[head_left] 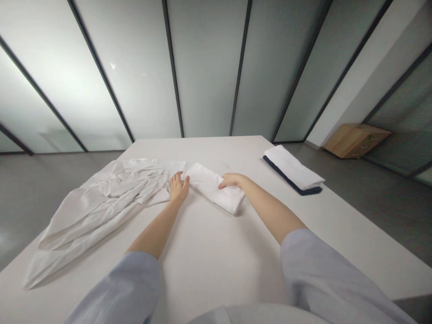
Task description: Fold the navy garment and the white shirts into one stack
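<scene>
The right hand (232, 180) pinches the folded white cloth (207, 182), seemingly to secure its layers, while at its nine o'clock the left hand (179, 189) has fingers spread.

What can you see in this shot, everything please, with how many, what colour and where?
Folded cloth: one, white, mid-table
Rumpled cloth: one heap, white, table's left side
Stacked cloth: one, white, table's right edge, atop the dark one
Dark cloth: one, navy, underneath
Table: one, white, under the cloths
Cabinet: one, wood-brown, floor, far right
Frosted panels: several, grey-white, dark-framed, behind table
Floor: one, grey, around table
Left hand: one, bare, between folded and rumpled cloths
Right hand: one, bare, gripping folded cloth
Sleeves: two, grey-blue, bottom
</scene>
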`<action>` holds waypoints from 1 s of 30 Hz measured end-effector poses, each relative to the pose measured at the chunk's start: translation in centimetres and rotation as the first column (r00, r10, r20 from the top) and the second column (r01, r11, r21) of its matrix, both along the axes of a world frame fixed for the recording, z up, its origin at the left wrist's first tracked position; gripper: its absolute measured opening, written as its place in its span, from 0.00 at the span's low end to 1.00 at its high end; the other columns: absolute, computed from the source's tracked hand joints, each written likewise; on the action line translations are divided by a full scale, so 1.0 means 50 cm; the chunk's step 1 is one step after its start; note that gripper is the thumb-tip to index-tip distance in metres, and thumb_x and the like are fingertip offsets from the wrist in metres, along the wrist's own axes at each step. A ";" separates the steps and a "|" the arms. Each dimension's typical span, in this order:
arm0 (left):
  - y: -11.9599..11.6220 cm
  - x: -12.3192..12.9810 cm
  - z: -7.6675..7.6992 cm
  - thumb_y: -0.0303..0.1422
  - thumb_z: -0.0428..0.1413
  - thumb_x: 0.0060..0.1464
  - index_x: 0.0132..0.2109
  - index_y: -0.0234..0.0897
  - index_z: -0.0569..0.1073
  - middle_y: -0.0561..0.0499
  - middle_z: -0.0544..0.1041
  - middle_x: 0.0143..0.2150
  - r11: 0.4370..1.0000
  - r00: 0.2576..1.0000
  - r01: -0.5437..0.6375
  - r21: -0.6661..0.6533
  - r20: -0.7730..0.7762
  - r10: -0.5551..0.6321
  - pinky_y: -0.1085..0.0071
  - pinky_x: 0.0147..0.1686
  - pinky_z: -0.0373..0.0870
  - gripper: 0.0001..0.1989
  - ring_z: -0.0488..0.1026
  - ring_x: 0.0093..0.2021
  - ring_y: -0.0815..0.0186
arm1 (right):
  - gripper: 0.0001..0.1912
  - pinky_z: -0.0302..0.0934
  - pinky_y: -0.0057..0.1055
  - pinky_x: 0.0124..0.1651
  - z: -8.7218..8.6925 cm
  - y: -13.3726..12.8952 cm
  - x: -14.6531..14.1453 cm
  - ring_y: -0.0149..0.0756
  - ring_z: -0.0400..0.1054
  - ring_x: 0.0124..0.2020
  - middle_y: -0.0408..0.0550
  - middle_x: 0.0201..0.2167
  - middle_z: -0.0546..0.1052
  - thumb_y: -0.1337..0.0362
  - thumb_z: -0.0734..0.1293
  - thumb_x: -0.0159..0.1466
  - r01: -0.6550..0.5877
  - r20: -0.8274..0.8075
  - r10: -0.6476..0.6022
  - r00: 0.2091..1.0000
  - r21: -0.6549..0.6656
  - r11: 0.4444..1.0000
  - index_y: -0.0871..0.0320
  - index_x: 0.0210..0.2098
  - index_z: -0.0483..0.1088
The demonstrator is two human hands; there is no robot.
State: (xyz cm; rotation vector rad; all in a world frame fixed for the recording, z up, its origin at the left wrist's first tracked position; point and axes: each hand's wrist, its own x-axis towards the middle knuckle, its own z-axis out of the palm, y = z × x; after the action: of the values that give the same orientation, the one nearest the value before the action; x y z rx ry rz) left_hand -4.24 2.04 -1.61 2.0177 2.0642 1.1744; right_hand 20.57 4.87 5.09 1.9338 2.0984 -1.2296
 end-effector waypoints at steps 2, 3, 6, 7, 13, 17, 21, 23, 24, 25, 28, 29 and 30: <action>0.000 0.000 0.000 0.39 0.43 0.62 0.57 0.37 0.65 0.41 0.70 0.57 1.000 1.000 0.000 0.000 -0.001 0.000 0.57 0.58 0.59 0.20 0.63 0.60 0.56 | 0.16 0.67 0.33 0.40 0.001 0.000 0.014 0.43 0.74 0.39 0.51 0.39 0.80 0.63 0.72 0.53 0.002 -0.001 -0.002 1.000 0.017 1.000 0.59 0.40 0.74; 0.000 0.001 0.000 0.39 0.43 0.62 0.57 0.37 0.65 0.41 0.70 0.57 1.000 1.000 -0.003 -0.001 0.000 0.003 0.57 0.58 0.59 0.20 0.64 0.60 0.56 | 0.16 0.67 0.33 0.40 0.001 0.001 0.026 0.43 0.74 0.40 0.51 0.39 0.80 0.63 0.72 0.52 0.003 -0.001 -0.003 1.000 0.014 1.000 0.59 0.40 0.74; -0.001 0.002 0.000 0.38 0.43 0.62 0.56 0.37 0.65 0.41 0.71 0.56 1.000 1.000 -0.009 -0.009 0.004 0.009 0.56 0.57 0.60 0.19 0.65 0.59 0.56 | 0.18 0.67 0.34 0.39 -0.002 0.008 0.079 0.44 0.75 0.39 0.51 0.39 0.80 0.61 0.73 0.51 0.007 0.013 -0.006 1.000 -0.016 1.000 0.59 0.40 0.74; -0.002 0.003 0.000 0.38 0.43 0.62 0.56 0.37 0.65 0.41 0.71 0.56 1.000 1.000 -0.010 -0.013 0.003 0.010 0.56 0.57 0.60 0.19 0.65 0.58 0.56 | 0.18 0.68 0.35 0.39 -0.002 0.011 0.103 0.44 0.75 0.38 0.51 0.38 0.80 0.60 0.73 0.50 0.008 0.032 -0.007 0.999 -0.019 1.000 0.59 0.40 0.74; -0.004 0.009 0.000 0.38 0.42 0.63 0.56 0.37 0.66 0.41 0.71 0.55 0.999 1.000 0.000 -0.046 -0.015 -0.001 0.57 0.57 0.60 0.20 0.65 0.58 0.56 | 0.21 0.65 0.35 0.45 0.011 0.018 0.245 0.47 0.73 0.46 0.57 0.49 0.76 0.60 0.70 0.55 0.103 0.327 -0.157 0.932 0.175 0.979 0.61 0.47 0.73; -0.001 0.008 -0.002 0.37 0.39 0.63 0.55 0.36 0.67 0.41 0.72 0.54 0.998 1.000 0.001 -0.064 -0.009 -0.001 0.58 0.57 0.60 0.20 0.66 0.57 0.57 | 0.26 0.61 0.38 0.50 0.005 -0.011 0.306 0.50 0.68 0.53 0.65 0.53 0.72 0.51 0.60 0.65 0.176 0.392 -0.359 0.847 0.430 0.885 0.65 0.52 0.71; 0.002 0.006 -0.005 0.38 0.39 0.64 0.54 0.35 0.67 0.41 0.72 0.54 0.998 1.000 0.012 -0.064 0.001 -0.012 0.58 0.56 0.61 0.20 0.66 0.57 0.56 | 0.30 0.61 0.40 0.47 0.009 -0.057 0.342 0.51 0.70 0.50 0.66 0.48 0.74 0.47 0.53 0.68 0.165 0.444 -0.461 0.769 0.559 0.813 0.64 0.50 0.71; 0.003 0.006 -0.006 0.38 0.39 0.64 0.54 0.35 0.68 0.41 0.73 0.54 0.998 1.000 0.015 -0.062 0.002 -0.015 0.59 0.57 0.60 0.20 0.66 0.56 0.56 | 0.29 0.61 0.41 0.46 0.023 -0.074 0.358 0.52 0.70 0.48 0.67 0.46 0.75 0.47 0.52 0.68 0.142 0.470 -0.483 0.739 0.592 0.794 0.64 0.49 0.71; 0.003 0.005 -0.007 0.38 0.39 0.64 0.54 0.35 0.68 0.40 0.73 0.54 0.998 1.000 0.017 -0.060 0.003 -0.017 0.59 0.57 0.60 0.20 0.66 0.56 0.57 | 0.29 0.62 0.42 0.45 0.032 -0.080 0.367 0.53 0.71 0.47 0.67 0.45 0.75 0.47 0.52 0.68 0.132 0.481 -0.492 0.726 0.604 0.786 0.64 0.49 0.71; 0.003 0.005 -0.008 0.38 0.39 0.63 0.54 0.35 0.68 0.40 0.72 0.54 0.998 1.000 0.020 -0.059 0.005 -0.020 0.59 0.57 0.60 0.20 0.66 0.56 0.57 | 0.29 0.62 0.43 0.45 0.042 -0.085 0.375 0.53 0.71 0.47 0.67 0.45 0.75 0.46 0.52 0.68 0.126 0.490 -0.502 0.712 0.615 0.778 0.63 0.49 0.71; 0.004 0.005 -0.009 0.37 0.39 0.63 0.54 0.35 0.68 0.41 0.72 0.54 0.998 0.999 0.030 -0.056 0.015 -0.030 0.59 0.57 0.60 0.20 0.66 0.57 0.57 | 0.30 0.62 0.42 0.43 0.076 -0.092 0.404 0.52 0.71 0.45 0.66 0.44 0.76 0.45 0.51 0.68 0.127 0.484 -0.542 0.686 0.655 0.745 0.62 0.48 0.71; 0.005 0.005 -0.010 0.37 0.39 0.63 0.54 0.35 0.68 0.41 0.72 0.54 0.998 0.999 0.033 -0.054 0.018 -0.032 0.58 0.57 0.60 0.20 0.66 0.56 0.56 | 0.31 0.62 0.42 0.43 0.088 -0.092 0.415 0.52 0.71 0.45 0.65 0.43 0.76 0.44 0.51 0.67 0.136 0.470 -0.562 0.681 0.672 0.728 0.62 0.48 0.71; 0.005 0.004 -0.010 0.37 0.39 0.63 0.54 0.35 0.68 0.41 0.72 0.54 0.998 0.999 0.035 -0.053 0.021 -0.034 0.58 0.56 0.60 0.20 0.66 0.56 0.56 | 0.31 0.62 0.41 0.42 0.099 -0.091 0.427 0.51 0.71 0.44 0.64 0.43 0.76 0.44 0.51 0.67 0.146 0.453 -0.582 0.675 0.692 0.707 0.62 0.48 0.71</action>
State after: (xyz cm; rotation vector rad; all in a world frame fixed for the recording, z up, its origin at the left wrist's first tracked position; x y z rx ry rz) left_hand -4.02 2.27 -2.10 2.0019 2.0204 1.1168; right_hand 41.92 0.30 10.05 2.6313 1.8248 0.2729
